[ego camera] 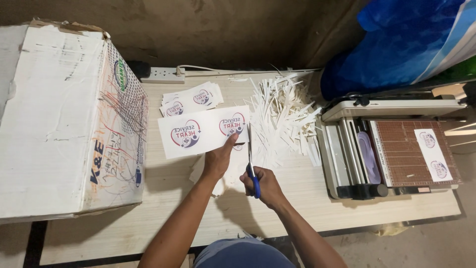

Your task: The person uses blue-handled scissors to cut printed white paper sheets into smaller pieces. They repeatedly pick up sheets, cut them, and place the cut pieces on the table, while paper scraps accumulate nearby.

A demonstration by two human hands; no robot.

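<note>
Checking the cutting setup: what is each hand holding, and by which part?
Left hand pinches the printed sheet at its lower right edge; right hand holds blue-handled scissors by the handles.

big white cardboard box [64, 119] at left; white label sheet [203, 131] mid-table, cut labels [191, 98] stacked behind it.

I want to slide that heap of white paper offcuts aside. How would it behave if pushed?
The heap of offcuts is loose thin strips lying criss-cross, so it would probably scatter rather than move as one. They look very light and floppy; some would likely slip under the paper trimmer beside them or catch on its edge.
</note>
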